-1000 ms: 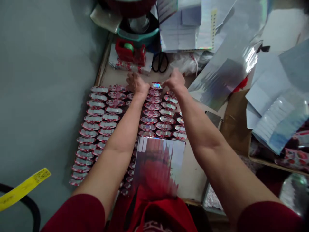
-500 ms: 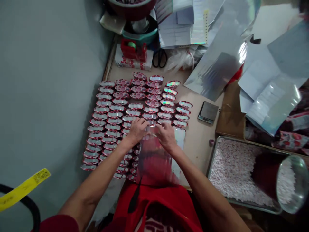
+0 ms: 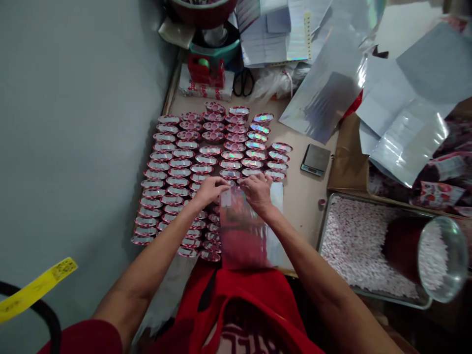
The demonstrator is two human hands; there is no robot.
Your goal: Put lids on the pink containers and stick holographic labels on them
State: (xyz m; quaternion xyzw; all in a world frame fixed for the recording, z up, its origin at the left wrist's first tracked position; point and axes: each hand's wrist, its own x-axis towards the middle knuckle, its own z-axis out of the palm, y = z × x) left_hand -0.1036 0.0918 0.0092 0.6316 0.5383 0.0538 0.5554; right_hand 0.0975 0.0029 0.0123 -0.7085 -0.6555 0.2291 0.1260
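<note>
Several rows of small red-and-silver foil-topped cups (image 3: pixel 206 162) cover the left part of the table (image 3: pixel 298 201). A shiny reflective sheet (image 3: pixel 247 231) lies at the near edge, just in front of me. My left hand (image 3: pixel 209 189) has its fingers curled and pinched at the sheet's top left corner. My right hand (image 3: pixel 258 192) presses on the sheet's top edge with bent fingers. Both hands almost touch each other over the nearest cups.
A small digital scale (image 3: pixel 315 160) lies right of the cups. A metal tray of white pellets (image 3: pixel 354 246) and a clear scoop cup (image 3: pixel 438 255) are at the right. Scissors (image 3: pixel 243 82), a red tape dispenser (image 3: pixel 202 71) and holographic sheets (image 3: pixel 328 93) crowd the back.
Both hands drew back from the far row of cups to the shiny sheet near me. The view shifted right, which brought the pellet tray and scale into sight.
</note>
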